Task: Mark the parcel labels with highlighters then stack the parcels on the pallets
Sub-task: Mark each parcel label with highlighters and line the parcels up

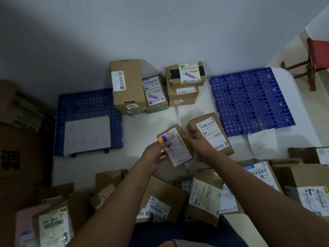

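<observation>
Parcel sorting room: labelled cartons (129,84), blue pallets (249,100).

we see: two forearms, bare, no sleeves | left hand (154,154), right hand (199,142): no gloves, rings, watch visible | dark blue trousers (178,232) at bottom edge

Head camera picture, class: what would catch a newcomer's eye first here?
Probably the two hands at centre: the left hand holds purple and orange highlighters at a small parcel, which the right hand steadies. Next, two blue pallets flank stacked boxes by the wall.
</observation>
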The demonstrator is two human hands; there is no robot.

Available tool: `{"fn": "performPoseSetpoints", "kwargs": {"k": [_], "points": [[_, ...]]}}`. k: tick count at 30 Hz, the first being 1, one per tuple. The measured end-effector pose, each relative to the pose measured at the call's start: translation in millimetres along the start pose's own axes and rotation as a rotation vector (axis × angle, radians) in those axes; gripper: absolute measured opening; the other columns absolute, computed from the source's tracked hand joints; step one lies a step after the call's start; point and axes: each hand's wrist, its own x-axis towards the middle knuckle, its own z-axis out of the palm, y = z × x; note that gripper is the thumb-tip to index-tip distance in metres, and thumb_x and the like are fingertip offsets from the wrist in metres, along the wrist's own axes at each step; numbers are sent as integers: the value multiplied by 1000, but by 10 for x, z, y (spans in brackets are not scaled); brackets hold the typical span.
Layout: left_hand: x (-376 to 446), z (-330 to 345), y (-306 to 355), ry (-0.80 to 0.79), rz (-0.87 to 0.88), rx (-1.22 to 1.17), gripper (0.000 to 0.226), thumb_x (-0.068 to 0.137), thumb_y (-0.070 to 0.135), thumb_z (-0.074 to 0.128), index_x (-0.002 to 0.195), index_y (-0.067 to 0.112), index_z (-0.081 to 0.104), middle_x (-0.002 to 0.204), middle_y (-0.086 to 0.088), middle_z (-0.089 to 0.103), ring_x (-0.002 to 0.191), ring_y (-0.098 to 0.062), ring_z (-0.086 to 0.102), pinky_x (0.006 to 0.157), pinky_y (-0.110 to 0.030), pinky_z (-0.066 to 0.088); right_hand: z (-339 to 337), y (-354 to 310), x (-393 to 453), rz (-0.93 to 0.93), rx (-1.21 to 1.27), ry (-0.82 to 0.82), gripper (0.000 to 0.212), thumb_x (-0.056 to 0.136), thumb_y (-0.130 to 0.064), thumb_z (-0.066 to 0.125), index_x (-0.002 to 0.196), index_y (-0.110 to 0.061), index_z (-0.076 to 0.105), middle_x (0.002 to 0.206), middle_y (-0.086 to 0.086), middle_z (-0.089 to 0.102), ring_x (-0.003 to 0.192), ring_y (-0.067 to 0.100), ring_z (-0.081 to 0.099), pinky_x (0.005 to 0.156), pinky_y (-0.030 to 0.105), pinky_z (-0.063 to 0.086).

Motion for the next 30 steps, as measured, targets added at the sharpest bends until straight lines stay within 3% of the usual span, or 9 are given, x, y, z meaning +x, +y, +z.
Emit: {"fn": "performPoseSetpoints", "kwargs": {"k": [3, 6, 8, 11, 14, 19, 25, 30], "points": [[-72, -101, 183, -22, 44, 42, 10, 89, 18, 71, 98, 21, 66, 106, -1, 66, 112, -24, 55, 105, -52, 42, -17, -11, 30, 27, 109, -8, 81, 84, -52, 67, 150, -25, 30, 141, 9, 52, 127, 32, 52, 108, 55, 41], [-176, -117, 349, -45, 93, 91, 19, 88, 23, 72, 107, 23, 69, 115, -2, 66, 115, -21, 53, 104, -60, 38, 34, -117, -27, 31, 217, -72, 44, 97, -41, 56, 132, -15, 52, 120, 10, 66, 109, 25, 64, 89, 38, 54], [-256, -101, 453, -76, 140, 119, 22, 88, 24, 71, 110, 20, 71, 114, -2, 70, 112, -20, 56, 99, -56, 43, 45, -137, -34, 6, 226, -103, 31, 99, -37, 53, 122, -17, 59, 111, 6, 69, 100, 19, 66, 78, 29, 53], [-349, -121, 594, -139, 155, 110, 22, 89, 23, 70, 111, 19, 72, 113, 0, 72, 111, -14, 59, 94, -52, 45, 2, -142, -85, -24, 281, -101, 45, 91, -47, 63, 126, -18, 60, 114, 5, 72, 106, 24, 69, 97, 43, 52], [-350, -219, 621, -166, 147, -9, 30, 87, 23, 73, 116, 18, 69, 118, 1, 71, 116, -13, 60, 99, -54, 44, -110, -153, -176, -68, 404, -77, 45, 93, -42, 62, 128, -14, 57, 114, 5, 73, 103, 23, 71, 89, 41, 57], [-334, -265, 502, -78, 136, -214, 35, 88, 19, 73, 121, 16, 62, 120, -6, 70, 114, -19, 63, 96, -45, 51, -296, -66, -343, -78, 517, -13, 48, 93, -43, 60, 127, -9, 60, 115, 13, 72, 105, 31, 70, 95, 52, 53], [-379, -124, 371, -88, 108, -210, 28, 89, 16, 71, 116, 14, 64, 118, -9, 70, 112, -22, 64, 98, -43, 51, -463, 41, -455, -109, 512, 19, 57, 85, -49, 65, 127, -10, 60, 115, 15, 71, 106, 33, 69, 97, 55, 51], [-382, -12, 300, -93, 113, -200, 35, 88, 16, 72, 122, 13, 61, 117, -10, 71, 110, -23, 66, 99, -42, 51, -557, 94, -495, -121, 488, 77, 62, 78, -53, 68, 122, -11, 63, 110, 13, 73, 102, 31, 71, 94, 52, 53]]}}
